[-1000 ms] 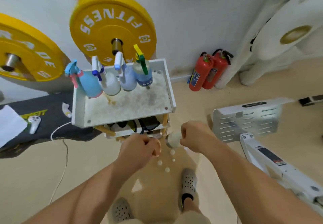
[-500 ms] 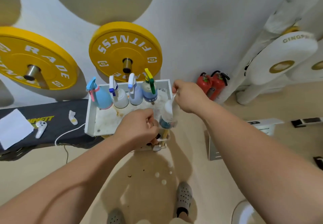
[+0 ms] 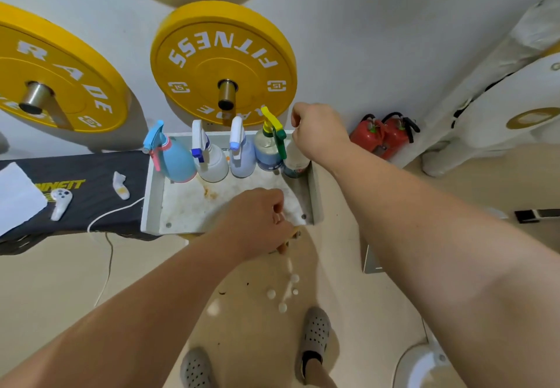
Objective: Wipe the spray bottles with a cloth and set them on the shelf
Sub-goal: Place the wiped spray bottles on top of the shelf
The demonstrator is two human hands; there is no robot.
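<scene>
Against the wall (image 3: pixel 363 39), a spray bottle (image 3: pixel 296 161) is held by its top in the right hand (image 3: pixel 318 134) at the far right corner of the shelf (image 3: pixel 315 196), likely light, slick plastic best taken at the neck, while the left hand (image 3: pixel 257 221) is curled, its contents unclear.

The shelf (image 3: pixel 153 199) in mid-frame is white-painted and matt, its bed blotched with rusty-brown stains. The bottles along its far edge are smooth plastic. The light-blue bottle (image 3: pixel 178 165) is opaque and satiny, the white bottle (image 3: pixel 212 166) and lilac bottle (image 3: pixel 242 160) are cloudy and translucent, the clear bottle (image 3: pixel 266 151) is glossy, and the rightmost bottle (image 3: pixel 297 163) is pale with a printed label. The yellow weight plate (image 3: pixel 222 54) above looks matt and rubbery round a brushed metal hub (image 3: pixel 226 93). The fire extinguishers (image 3: pixel 381 139) at right are glossy red.
</scene>
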